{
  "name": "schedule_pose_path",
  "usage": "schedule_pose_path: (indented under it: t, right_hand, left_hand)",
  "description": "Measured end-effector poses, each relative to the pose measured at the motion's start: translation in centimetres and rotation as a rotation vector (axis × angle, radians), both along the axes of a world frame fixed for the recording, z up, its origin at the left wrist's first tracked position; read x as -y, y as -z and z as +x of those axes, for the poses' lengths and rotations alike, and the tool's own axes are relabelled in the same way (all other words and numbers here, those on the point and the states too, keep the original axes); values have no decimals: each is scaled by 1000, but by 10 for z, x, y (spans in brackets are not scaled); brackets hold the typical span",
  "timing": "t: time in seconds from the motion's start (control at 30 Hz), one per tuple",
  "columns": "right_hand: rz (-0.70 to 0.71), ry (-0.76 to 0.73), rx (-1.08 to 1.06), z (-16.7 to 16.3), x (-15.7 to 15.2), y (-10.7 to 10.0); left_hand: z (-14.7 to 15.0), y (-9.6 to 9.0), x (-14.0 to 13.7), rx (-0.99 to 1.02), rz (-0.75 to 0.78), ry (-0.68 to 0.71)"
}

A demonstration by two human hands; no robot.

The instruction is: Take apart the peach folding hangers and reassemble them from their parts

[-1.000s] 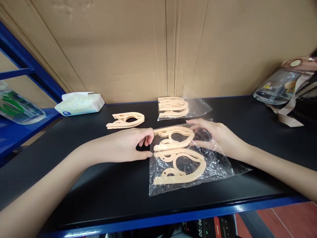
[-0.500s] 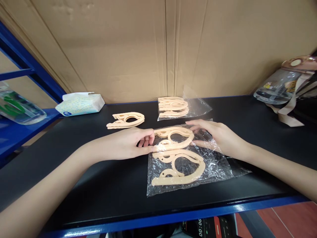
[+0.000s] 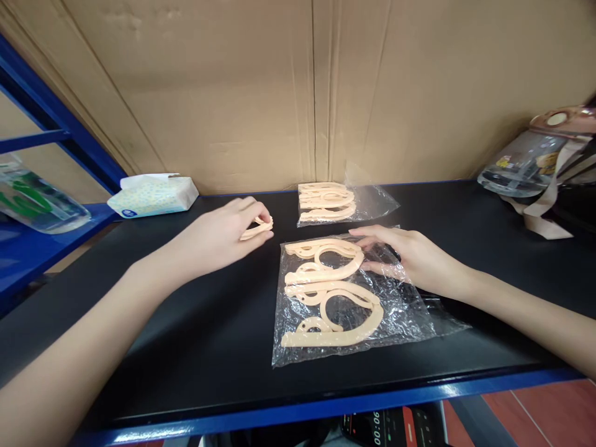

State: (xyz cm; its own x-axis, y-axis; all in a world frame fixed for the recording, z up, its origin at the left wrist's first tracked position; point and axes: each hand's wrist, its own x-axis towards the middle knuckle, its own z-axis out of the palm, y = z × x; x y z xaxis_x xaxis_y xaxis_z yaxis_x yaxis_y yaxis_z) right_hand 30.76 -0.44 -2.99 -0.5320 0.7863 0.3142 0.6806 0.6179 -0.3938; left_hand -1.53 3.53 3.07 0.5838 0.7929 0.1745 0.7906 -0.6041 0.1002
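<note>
My left hand point(image 3: 237, 230) closes its thumb and fingertips on the rounded end of a loose cream folding hanger point(image 3: 257, 232), most of which the hand hides. To the right a clear plastic bag point(image 3: 405, 313) lies flat on the black tabletop. Inside it are folded cream hangers point(image 3: 356, 338), set in two groups, one nearer me than the other. My right hand point(image 3: 395, 251) holds the bag at its far right part, thumb and fingers around the curved end of the farther hangers. Whether those fingers are inside the film or on it, I cannot tell.
Behind, a smaller clear bag point(image 3: 372, 202) contains more folded hangers point(image 3: 326, 202). A tissue pack point(image 3: 153, 195) sits back left, near a blue rack point(image 3: 88, 167) with a clear bottle point(image 3: 41, 198). A strapped water bottle point(image 3: 521, 161) stands right. Below the edge is a phone point(image 3: 386, 428).
My left hand has left the bagged hangers and moved left and back to the loose hanger, now gripping it. The large bag has shifted slightly left; my right hand stays in place.
</note>
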Motion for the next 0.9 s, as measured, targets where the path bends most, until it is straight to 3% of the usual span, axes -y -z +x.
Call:
schedule_pose_path:
  t: [0.1,0.3,0.67,0.9]
  right_hand:
    - [-21,-7,-17,0,0,-1]
    - [-3,20,2,-2,0,0]
    - [92,31,39,-4,4,2]
    - [-19,-40,43,2,1,-5]
  left_hand:
    - [-17,1,-15,-52,16,-76]
    - [-44,2,-35,-123,-212,-280]
    - [-49,-5,-27,-104,-336,-285]
    - [-46,-8,-26,-89,-339,-311]
